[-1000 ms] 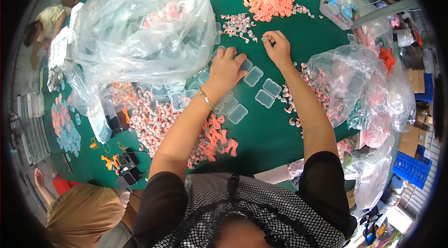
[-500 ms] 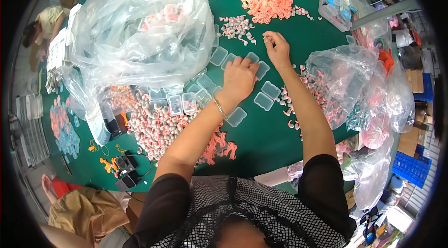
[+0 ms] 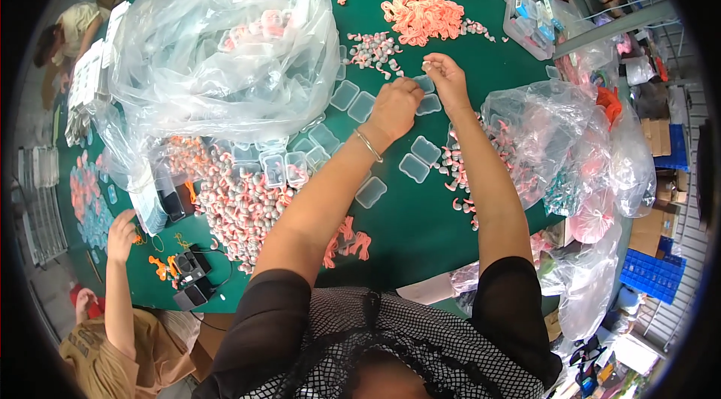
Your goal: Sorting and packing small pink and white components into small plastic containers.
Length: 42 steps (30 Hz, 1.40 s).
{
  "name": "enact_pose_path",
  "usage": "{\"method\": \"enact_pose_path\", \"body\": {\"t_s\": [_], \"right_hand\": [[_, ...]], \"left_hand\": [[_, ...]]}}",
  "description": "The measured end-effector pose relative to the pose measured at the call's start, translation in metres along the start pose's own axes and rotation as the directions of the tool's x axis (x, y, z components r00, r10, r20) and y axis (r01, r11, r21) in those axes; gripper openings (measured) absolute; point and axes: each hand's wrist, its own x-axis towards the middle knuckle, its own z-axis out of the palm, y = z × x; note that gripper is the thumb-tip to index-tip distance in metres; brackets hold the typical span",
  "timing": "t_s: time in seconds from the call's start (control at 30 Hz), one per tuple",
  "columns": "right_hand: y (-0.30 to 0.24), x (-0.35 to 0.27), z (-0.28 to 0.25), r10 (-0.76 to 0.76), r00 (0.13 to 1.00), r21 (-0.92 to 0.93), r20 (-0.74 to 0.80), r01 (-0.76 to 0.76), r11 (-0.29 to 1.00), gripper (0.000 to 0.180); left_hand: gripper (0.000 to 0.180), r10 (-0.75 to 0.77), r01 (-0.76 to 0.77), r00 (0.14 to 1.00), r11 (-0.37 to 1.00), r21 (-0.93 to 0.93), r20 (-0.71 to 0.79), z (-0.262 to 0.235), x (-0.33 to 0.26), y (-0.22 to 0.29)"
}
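From the head view we see our left hand (image 3: 396,110) with its fingers curled down near the clear open box (image 3: 429,104), though we cannot tell whether it grips anything. Our right hand (image 3: 449,85) has thumb and fingers closed on a small pale piece (image 3: 426,64), above the table (image 3: 428,230) and near the small grey-and-pink pile (image 3: 372,50), with the heap of orange cords (image 3: 424,16) beyond.

Clear plastic boxes (image 3: 414,168) and small grey-and-pink pieces (image 3: 370,51).
The round-cornered boxes lie flat on the near side of the coral cord heap (image 3: 424,16); loose pieces cluster at its left.
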Motion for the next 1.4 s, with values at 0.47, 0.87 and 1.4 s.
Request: {"method": "enact_pose_path", "body": {"t_s": [0.47,0.87,1.4], "right_hand": [[-0.018,-0.014,-0.008,-0.003,1.0,-0.155,-0.016,0.001,0.988,0.017],[-0.015,-0.006,-0.021,-0.05,0.999,-0.418,-0.006,0.043,0.908,0.012],[-0.004,0.085,-0.081,-0.352,0.912,-0.8,-0.211,0.046,0.598,0.013]], "left_hand": [[0.013,-0.162,0.191,0.979,0.942,0.275,-0.125,-0.004,0.026,-0.043],[0.008,-0.484,0.383,0.871,0.771,-0.508,-0.078,-0.003,0.013,0.003],[0.008,-0.497,0.444,0.867,0.799,-0.406,-0.031,0.0,-0.001,0.026]]}}
